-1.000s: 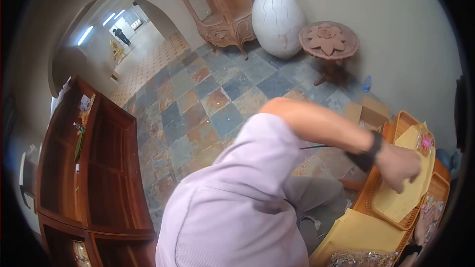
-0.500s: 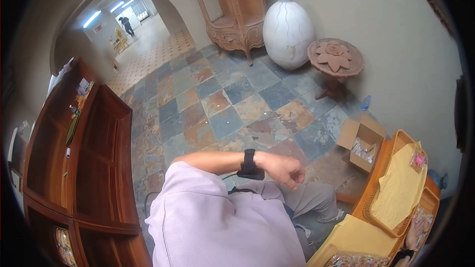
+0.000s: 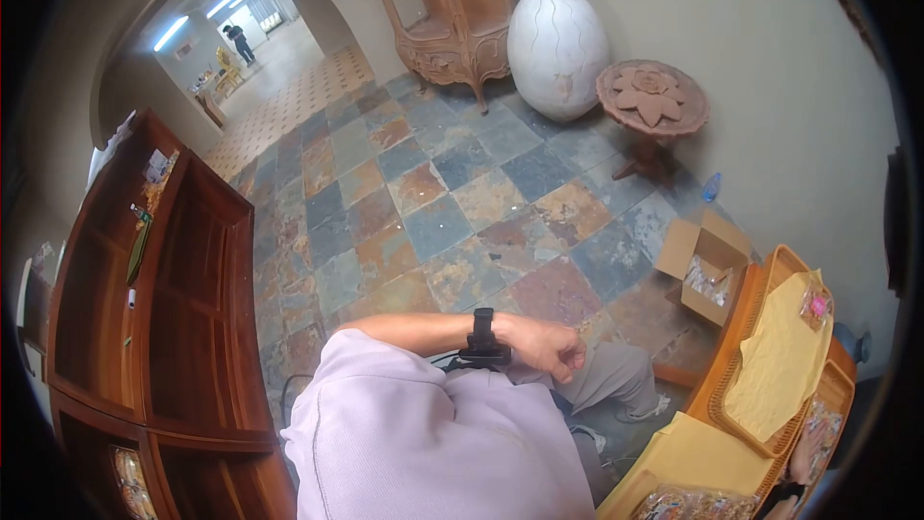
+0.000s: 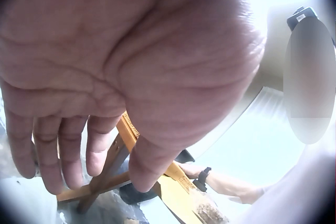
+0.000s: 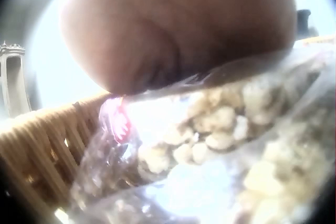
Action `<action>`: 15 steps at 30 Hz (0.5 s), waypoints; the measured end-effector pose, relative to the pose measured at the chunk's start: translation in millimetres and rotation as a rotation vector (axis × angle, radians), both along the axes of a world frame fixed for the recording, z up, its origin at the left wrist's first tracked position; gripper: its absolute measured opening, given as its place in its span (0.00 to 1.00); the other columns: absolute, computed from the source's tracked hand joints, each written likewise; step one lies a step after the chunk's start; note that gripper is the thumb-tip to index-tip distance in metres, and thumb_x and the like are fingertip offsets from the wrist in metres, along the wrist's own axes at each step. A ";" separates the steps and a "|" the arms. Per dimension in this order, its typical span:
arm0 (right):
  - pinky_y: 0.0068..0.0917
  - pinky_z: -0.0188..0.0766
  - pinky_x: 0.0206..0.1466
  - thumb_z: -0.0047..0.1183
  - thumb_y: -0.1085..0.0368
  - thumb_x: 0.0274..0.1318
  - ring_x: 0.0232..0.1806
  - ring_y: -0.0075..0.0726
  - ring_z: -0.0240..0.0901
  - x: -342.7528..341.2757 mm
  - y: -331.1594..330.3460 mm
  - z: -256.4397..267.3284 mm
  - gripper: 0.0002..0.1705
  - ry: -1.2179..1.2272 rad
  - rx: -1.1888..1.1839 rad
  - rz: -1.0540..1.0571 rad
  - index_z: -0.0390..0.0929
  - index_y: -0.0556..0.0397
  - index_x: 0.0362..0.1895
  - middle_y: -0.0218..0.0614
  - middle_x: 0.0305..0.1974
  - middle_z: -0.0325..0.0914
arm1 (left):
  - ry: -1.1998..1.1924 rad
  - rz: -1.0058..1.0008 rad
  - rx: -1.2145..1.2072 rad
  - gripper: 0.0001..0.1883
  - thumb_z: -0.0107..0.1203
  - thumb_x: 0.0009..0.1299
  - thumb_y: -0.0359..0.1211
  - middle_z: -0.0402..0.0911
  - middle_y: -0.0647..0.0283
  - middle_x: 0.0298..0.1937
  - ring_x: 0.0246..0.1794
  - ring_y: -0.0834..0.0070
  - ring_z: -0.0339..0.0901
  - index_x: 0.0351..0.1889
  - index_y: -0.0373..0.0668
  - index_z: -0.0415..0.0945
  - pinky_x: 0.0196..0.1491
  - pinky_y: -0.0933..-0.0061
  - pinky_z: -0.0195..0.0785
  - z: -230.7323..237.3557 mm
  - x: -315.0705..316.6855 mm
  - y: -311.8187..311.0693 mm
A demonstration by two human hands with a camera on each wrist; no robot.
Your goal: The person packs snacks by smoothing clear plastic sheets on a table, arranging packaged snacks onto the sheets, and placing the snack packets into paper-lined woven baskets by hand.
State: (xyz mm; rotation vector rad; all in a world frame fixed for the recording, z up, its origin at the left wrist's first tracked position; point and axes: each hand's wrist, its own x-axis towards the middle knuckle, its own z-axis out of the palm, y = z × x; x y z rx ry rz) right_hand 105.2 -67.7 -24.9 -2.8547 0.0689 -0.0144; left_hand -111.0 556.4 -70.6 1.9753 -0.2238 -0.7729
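Note:
In the head view my left hand [image 3: 544,345] hangs in front of my lap, holding nothing. The left wrist view shows its palm, with the fingers [image 4: 68,150] loosely extended. At the far right, my right hand [image 3: 805,453] rests on clear plastic bags [image 5: 220,129] of pale, popcorn-like pieces in a wicker basket [image 5: 42,142]. The palm hides its fingertips in the right wrist view, so I cannot tell whether they grip a bag. A small clear packet with a pink label [image 3: 816,306] lies on yellow cloth [image 3: 775,366] in a wicker tray beside that basket.
An open cardboard box [image 3: 701,265] with packets inside stands by the table. More yellow cloth [image 3: 707,462] and a large clear bag [image 3: 693,503] lie nearer me. Dark wooden shelves [image 3: 192,327] stand left; a white vase [image 3: 560,53] and carved stool [image 3: 653,96] stand behind.
My left hand has moved away from above the yellow-lined tray, leftward to the front of my lap. The pink-labelled packet stays on the tray, and my right hand stays among the bags.

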 end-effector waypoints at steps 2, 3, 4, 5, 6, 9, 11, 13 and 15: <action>0.47 0.46 0.82 0.41 0.41 0.78 0.82 0.52 0.45 -11.0 1.1 2.7 0.43 0.011 0.017 0.003 0.49 0.56 0.82 0.49 0.81 0.49 | 0.014 -0.015 0.000 0.22 0.62 0.71 0.37 0.84 0.50 0.50 0.53 0.60 0.81 0.56 0.30 0.75 0.57 0.61 0.73 -2.5 0.0 -3.9; 0.47 0.46 0.82 0.41 0.41 0.78 0.82 0.52 0.46 -15.7 2.3 5.9 0.43 0.012 0.025 0.004 0.50 0.56 0.82 0.50 0.81 0.49 | 0.015 -0.029 0.006 0.23 0.62 0.71 0.37 0.84 0.50 0.50 0.54 0.59 0.81 0.56 0.29 0.75 0.57 0.61 0.73 0.4 1.5 -7.4; 0.47 0.47 0.82 0.41 0.41 0.78 0.82 0.52 0.46 -19.5 4.7 10.6 0.43 0.012 0.031 0.009 0.50 0.56 0.82 0.50 0.81 0.50 | 0.014 -0.039 0.011 0.23 0.62 0.71 0.37 0.84 0.49 0.51 0.55 0.58 0.81 0.57 0.29 0.75 0.57 0.60 0.73 1.1 2.3 -9.9; 0.47 0.47 0.82 0.40 0.41 0.78 0.82 0.52 0.46 -23.9 7.3 16.0 0.43 0.011 0.038 0.013 0.50 0.56 0.82 0.50 0.81 0.50 | 0.015 -0.037 0.004 0.23 0.62 0.71 0.37 0.84 0.49 0.51 0.55 0.58 0.81 0.57 0.29 0.75 0.57 0.60 0.73 -2.1 2.6 -13.2; 0.47 0.47 0.82 0.40 0.41 0.78 0.82 0.52 0.46 -27.3 10.4 22.3 0.42 0.005 0.044 0.018 0.50 0.56 0.82 0.50 0.80 0.50 | 0.012 -0.064 -0.023 0.23 0.62 0.71 0.37 0.83 0.48 0.51 0.55 0.57 0.81 0.57 0.29 0.75 0.58 0.60 0.73 -6.4 3.5 -18.2; 0.47 0.48 0.82 0.40 0.41 0.78 0.81 0.52 0.47 -38.3 19.6 41.2 0.42 -0.009 0.061 0.034 0.50 0.56 0.81 0.50 0.80 0.51 | 0.002 -0.095 -0.076 0.23 0.62 0.71 0.36 0.83 0.47 0.51 0.55 0.56 0.81 0.57 0.29 0.75 0.57 0.60 0.73 -11.5 2.7 -28.9; 0.47 0.49 0.81 0.40 0.41 0.78 0.81 0.53 0.48 -44.4 27.9 49.2 0.42 -0.017 0.081 0.047 0.51 0.55 0.81 0.50 0.80 0.52 | -0.003 -0.096 -0.093 0.23 0.62 0.70 0.36 0.83 0.48 0.51 0.55 0.57 0.81 0.56 0.29 0.76 0.56 0.60 0.73 -10.0 3.6 -28.5; 0.48 0.49 0.81 0.40 0.41 0.78 0.81 0.53 0.48 -55.3 34.4 55.3 0.42 -0.018 0.101 0.055 0.51 0.55 0.81 0.50 0.80 0.52 | -0.006 -0.111 -0.108 0.22 0.62 0.70 0.36 0.83 0.48 0.51 0.53 0.57 0.81 0.56 0.29 0.76 0.55 0.60 0.73 -9.5 3.5 -26.2; 0.48 0.50 0.81 0.40 0.41 0.78 0.81 0.53 0.49 -67.9 40.6 59.8 0.42 -0.015 0.123 0.060 0.51 0.55 0.81 0.50 0.79 0.53 | -0.004 -0.116 -0.098 0.22 0.63 0.70 0.36 0.83 0.48 0.51 0.53 0.57 0.81 0.56 0.29 0.76 0.54 0.60 0.73 -5.4 3.3 -23.6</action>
